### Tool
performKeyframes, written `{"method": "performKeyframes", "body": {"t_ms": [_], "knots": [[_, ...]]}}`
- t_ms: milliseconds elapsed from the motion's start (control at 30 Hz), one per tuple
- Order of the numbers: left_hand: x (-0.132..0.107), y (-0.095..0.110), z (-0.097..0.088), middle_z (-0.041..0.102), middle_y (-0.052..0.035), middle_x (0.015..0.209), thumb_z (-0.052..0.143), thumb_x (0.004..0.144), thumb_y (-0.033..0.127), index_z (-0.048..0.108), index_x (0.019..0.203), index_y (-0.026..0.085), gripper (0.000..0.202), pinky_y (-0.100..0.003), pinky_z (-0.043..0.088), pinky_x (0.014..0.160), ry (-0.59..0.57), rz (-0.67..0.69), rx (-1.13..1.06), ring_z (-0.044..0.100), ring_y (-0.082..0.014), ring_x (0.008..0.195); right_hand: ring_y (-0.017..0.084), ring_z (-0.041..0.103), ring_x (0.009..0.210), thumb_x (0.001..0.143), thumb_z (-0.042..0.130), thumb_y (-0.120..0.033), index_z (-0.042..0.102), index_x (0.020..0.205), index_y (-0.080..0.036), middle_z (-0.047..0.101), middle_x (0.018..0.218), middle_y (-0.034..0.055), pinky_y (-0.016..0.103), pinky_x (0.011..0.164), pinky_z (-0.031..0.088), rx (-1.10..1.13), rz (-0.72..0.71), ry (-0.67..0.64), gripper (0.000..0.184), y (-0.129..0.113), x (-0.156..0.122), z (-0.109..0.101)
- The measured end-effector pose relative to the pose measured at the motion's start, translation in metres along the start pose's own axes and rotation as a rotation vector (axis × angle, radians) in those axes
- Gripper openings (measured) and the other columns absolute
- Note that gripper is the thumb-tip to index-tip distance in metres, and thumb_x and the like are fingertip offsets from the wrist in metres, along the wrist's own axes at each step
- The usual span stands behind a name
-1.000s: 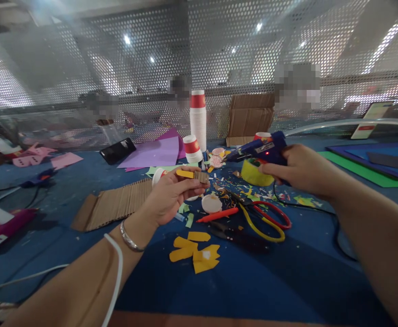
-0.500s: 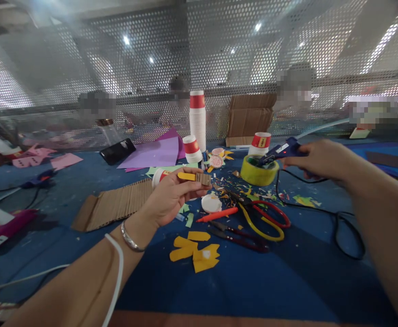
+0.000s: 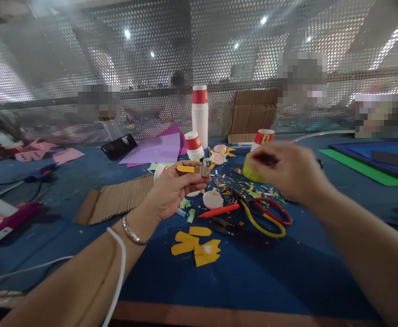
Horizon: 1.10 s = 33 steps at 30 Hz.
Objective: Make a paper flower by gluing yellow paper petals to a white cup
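Observation:
My left hand (image 3: 173,190) pinches a small strip of corrugated cardboard (image 3: 203,170) with a yellow paper piece (image 3: 185,169) along it. Over on the right, my right hand (image 3: 283,168) is smeared by motion in front of the yellow tape roll (image 3: 252,171); its fingers are too blurred to read, and no glue gun shows in it. Below the left hand lie cut yellow paper pieces (image 3: 185,243). A white round lid (image 3: 213,200), a red marker (image 3: 221,210) and scissors (image 3: 263,220) with red and yellow handles lie between the hands.
Stacked paper cups (image 3: 199,118) stand at the back, beside purple paper (image 3: 154,149) and a phone (image 3: 119,146). Corrugated cardboard (image 3: 117,200) lies left, near a magenta device (image 3: 10,225). Paper scraps litter the middle. Coloured sheets (image 3: 358,168) lie right. A perforated screen (image 3: 144,68) closes the back.
My right hand, which held a dark blue glue gun with its tip at the tape roll, has moved left across the roll; the gun is no longer visible. My left hand keeps its grip.

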<state>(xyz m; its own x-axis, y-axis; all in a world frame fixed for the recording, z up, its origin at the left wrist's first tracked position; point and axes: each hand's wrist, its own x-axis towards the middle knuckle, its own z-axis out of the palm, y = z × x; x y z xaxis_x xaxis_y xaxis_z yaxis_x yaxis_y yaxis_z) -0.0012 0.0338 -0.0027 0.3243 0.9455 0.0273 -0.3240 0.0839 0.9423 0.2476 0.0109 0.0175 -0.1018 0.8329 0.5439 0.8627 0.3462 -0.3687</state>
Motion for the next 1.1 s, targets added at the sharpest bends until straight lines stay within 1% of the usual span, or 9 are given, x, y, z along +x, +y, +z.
{"method": "performKeyframes", "body": {"t_ms": [67, 167, 333, 533, 667, 733, 867, 967, 1100], "knots": [[0.000, 0.001, 0.001, 0.076, -0.0055, 0.086, 0.078, 0.072, 0.009, 0.067, 0.096, 0.016, 0.027, -0.031, 0.057, 0.078, 0.020, 0.018, 0.001, 0.075, -0.0213, 0.085, 0.018, 0.063, 0.078, 0.090, 0.059, -0.027, 0.069, 0.085, -0.020, 0.070, 0.084, 0.0048, 0.029, 0.070, 0.046, 0.145, -0.205, -0.224, 0.014, -0.027, -0.013, 0.018], [0.002, 0.000, 0.001, 0.075, -0.0053, 0.086, 0.077, 0.072, 0.009, 0.066, 0.096, 0.015, 0.028, -0.031, 0.056, 0.079, 0.052, 0.049, 0.008, 0.074, -0.0206, 0.084, 0.023, 0.063, 0.088, 0.090, 0.061, -0.026, 0.071, 0.092, -0.018, 0.071, 0.091, 0.0069, 0.033, 0.076, 0.047, 0.127, -0.364, -0.427, 0.013, -0.058, -0.030, 0.042], [0.001, -0.001, 0.000, 0.075, -0.0064, 0.087, 0.077, 0.072, 0.009, 0.065, 0.097, 0.015, 0.029, -0.031, 0.056, 0.078, 0.055, 0.057, 0.010, 0.074, -0.0213, 0.085, 0.027, 0.061, 0.092, 0.086, 0.067, -0.028, 0.073, 0.091, -0.016, 0.070, 0.092, 0.0097, 0.036, 0.075, 0.047, 0.019, -0.404, -0.600, 0.014, -0.073, -0.038, 0.057], [0.000, 0.000, 0.001, 0.076, -0.0077, 0.087, 0.078, 0.070, 0.009, 0.065, 0.096, 0.014, 0.029, -0.030, 0.056, 0.077, 0.055, 0.059, 0.009, 0.074, -0.0216, 0.084, 0.025, 0.059, 0.090, 0.084, 0.066, -0.021, 0.068, 0.082, -0.016, 0.069, 0.086, 0.0081, 0.036, 0.078, 0.046, 0.069, -0.376, -0.615, 0.006, -0.075, -0.037, 0.062], [0.000, 0.000, 0.001, 0.077, -0.0066, 0.086, 0.078, 0.070, 0.009, 0.066, 0.095, 0.015, 0.029, -0.031, 0.056, 0.078, 0.047, 0.056, 0.010, 0.074, -0.0216, 0.085, 0.018, 0.059, 0.077, 0.083, 0.065, -0.014, 0.065, 0.079, -0.018, 0.068, 0.080, 0.0034, 0.029, 0.068, 0.044, 0.271, -0.275, -0.617, 0.005, -0.072, -0.036, 0.054], [0.000, 0.000, 0.000, 0.077, -0.0066, 0.087, 0.078, 0.070, 0.010, 0.066, 0.095, 0.016, 0.028, -0.031, 0.056, 0.079, 0.037, 0.057, 0.017, 0.074, -0.0208, 0.084, 0.014, 0.058, 0.070, 0.087, 0.064, -0.018, 0.063, 0.083, -0.019, 0.067, 0.080, 0.0009, 0.027, 0.064, 0.043, 0.419, -0.173, -0.561, 0.004, -0.066, -0.033, 0.046], [-0.001, 0.001, 0.000, 0.076, -0.0048, 0.088, 0.078, 0.070, 0.009, 0.068, 0.096, 0.016, 0.029, -0.030, 0.056, 0.077, -0.020, 0.029, 0.032, 0.072, -0.0170, 0.079, 0.012, 0.053, 0.062, 0.091, 0.063, -0.036, 0.061, 0.082, -0.021, 0.062, 0.072, -0.0023, 0.025, 0.058, 0.042, 0.663, 0.013, -0.376, 0.018, -0.051, -0.022, 0.031], [-0.001, 0.000, 0.001, 0.075, -0.0023, 0.087, 0.079, 0.069, 0.008, 0.069, 0.093, 0.017, 0.028, -0.029, 0.056, 0.075, -0.048, 0.011, 0.034, 0.070, -0.0148, 0.076, 0.012, 0.052, 0.062, 0.090, 0.065, -0.043, 0.061, 0.080, -0.021, 0.060, 0.071, -0.0023, 0.026, 0.057, 0.041, 0.692, 0.045, -0.281, 0.024, -0.042, -0.017, 0.029], [-0.003, -0.001, 0.002, 0.075, -0.0020, 0.087, 0.079, 0.068, 0.006, 0.069, 0.092, 0.017, 0.028, -0.029, 0.057, 0.075, -0.067, -0.001, 0.040, 0.070, -0.0142, 0.075, 0.013, 0.052, 0.062, 0.089, 0.066, -0.045, 0.063, 0.081, -0.021, 0.061, 0.072, -0.0014, 0.027, 0.057, 0.041, 0.675, 0.051, -0.252, 0.026, -0.035, -0.014, 0.034]]}}
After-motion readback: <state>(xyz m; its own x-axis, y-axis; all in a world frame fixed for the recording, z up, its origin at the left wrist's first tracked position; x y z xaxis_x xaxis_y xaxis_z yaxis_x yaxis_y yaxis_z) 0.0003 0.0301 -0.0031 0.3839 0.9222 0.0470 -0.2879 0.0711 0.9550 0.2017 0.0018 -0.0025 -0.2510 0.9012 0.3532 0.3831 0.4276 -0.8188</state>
